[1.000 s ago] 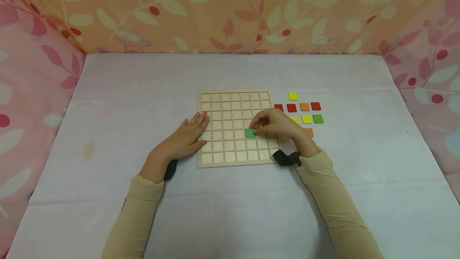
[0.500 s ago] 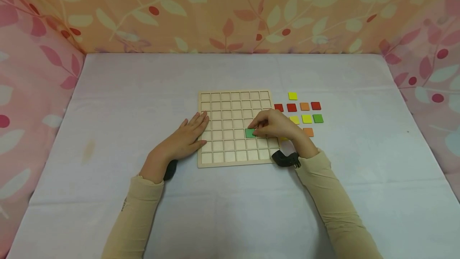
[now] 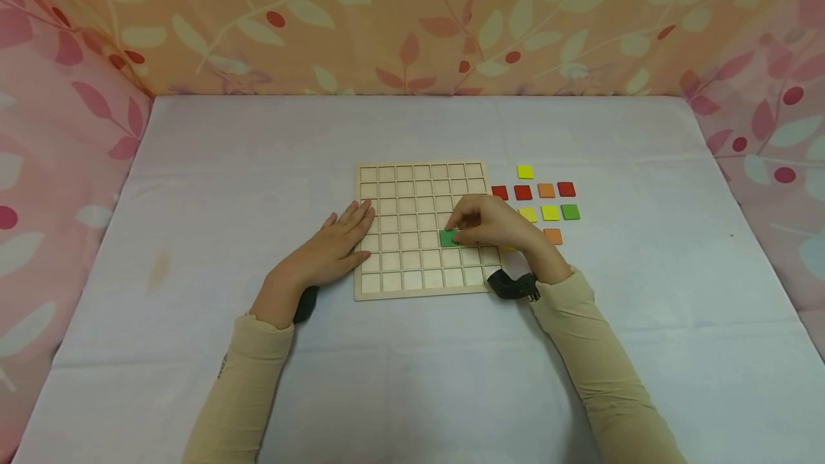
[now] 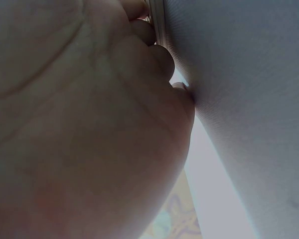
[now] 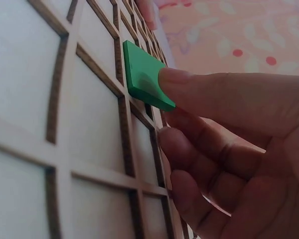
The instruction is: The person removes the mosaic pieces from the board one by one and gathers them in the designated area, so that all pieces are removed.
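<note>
A square green tile [image 3: 448,238] lies at a cell of the wooden grid board [image 3: 399,261], right of its middle. My right hand [image 3: 493,220] pinches this tile at its right side. In the right wrist view the green tile [image 5: 143,73] stands tilted, one edge at the grid ribs and the thumb pressing on its face; the other fingers are curled behind it. My left hand [image 3: 329,245] rests with straight fingers on the board's left edge. The left wrist view is mostly filled by the palm of the left hand [image 4: 89,119].
Right of the board lie loose tiles: several yellow, including one yellow tile [image 3: 525,172] at the back, several red such as a red tile [image 3: 566,190], two visible orange ones, including an orange tile [image 3: 553,237], and a second green tile [image 3: 570,213]. White cloth [image 3: 387,378] covers the table.
The green tile under the right hand looks darker, as if its tilt has changed slightly. Both hands stay almost where they were.
</note>
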`<state>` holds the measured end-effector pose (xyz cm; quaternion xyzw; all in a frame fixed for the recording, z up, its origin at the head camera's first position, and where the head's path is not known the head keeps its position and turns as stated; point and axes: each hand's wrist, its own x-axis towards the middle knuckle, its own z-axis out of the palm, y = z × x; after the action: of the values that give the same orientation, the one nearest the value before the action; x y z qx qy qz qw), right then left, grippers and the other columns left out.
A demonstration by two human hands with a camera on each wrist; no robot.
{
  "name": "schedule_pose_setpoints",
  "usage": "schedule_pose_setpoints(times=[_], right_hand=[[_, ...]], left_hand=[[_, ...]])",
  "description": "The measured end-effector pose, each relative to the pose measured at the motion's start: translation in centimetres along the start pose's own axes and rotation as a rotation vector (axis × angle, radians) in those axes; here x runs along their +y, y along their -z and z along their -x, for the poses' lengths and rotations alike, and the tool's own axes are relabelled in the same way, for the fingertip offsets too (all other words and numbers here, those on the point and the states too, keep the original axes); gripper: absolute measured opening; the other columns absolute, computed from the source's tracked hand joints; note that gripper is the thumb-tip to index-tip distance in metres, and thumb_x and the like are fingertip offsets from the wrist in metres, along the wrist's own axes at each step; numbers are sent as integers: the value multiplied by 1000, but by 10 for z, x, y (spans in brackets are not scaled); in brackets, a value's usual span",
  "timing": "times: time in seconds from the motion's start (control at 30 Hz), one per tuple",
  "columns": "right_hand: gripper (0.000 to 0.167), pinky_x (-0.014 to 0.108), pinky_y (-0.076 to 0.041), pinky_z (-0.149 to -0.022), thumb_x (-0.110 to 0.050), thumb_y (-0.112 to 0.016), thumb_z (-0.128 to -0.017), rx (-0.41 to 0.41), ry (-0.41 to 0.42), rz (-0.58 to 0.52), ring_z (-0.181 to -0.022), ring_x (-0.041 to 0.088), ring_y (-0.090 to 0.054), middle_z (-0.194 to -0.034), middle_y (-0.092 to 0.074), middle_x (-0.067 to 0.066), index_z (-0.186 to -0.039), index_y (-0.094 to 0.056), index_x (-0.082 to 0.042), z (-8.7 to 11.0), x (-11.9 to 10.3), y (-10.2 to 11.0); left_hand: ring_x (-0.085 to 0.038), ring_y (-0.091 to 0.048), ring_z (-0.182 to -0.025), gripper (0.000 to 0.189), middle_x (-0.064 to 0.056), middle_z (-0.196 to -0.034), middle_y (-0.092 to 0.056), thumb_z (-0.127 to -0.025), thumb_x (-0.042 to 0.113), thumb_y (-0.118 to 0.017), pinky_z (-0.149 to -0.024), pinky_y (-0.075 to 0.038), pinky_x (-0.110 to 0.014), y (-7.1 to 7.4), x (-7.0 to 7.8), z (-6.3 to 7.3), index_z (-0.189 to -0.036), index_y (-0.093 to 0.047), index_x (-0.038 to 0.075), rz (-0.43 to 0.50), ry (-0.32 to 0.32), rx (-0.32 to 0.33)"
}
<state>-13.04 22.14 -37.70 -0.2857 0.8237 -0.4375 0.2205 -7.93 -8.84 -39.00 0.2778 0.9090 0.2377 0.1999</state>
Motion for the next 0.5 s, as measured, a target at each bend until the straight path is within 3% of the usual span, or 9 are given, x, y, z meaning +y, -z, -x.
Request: schedule_pose_setpoints(times=[0.23,0.5], right_hand=[[9,29,-48,-69,-1,-72,-80,-9,-37,-14,-76,20,-57,-84,-65,3,-88,-72,-6,0,-1,0],[12,26,-48,-69,0,-71,-81,0,-24,-29,-76,18,-59,-89,-67,5,-92,-73,-3,1,-1,-1]], left_hand=[[-28,6,-143,70,-14,-157,2,-98,22,-49,-112,0,-52,1,1,0,-150,-7,-1,6,-1,0],[-28,4,-143,70,-14,-157,1,-98,22,-49,-112,0,-53,0,0,1,-149,-8,-2,3,-9,13]])
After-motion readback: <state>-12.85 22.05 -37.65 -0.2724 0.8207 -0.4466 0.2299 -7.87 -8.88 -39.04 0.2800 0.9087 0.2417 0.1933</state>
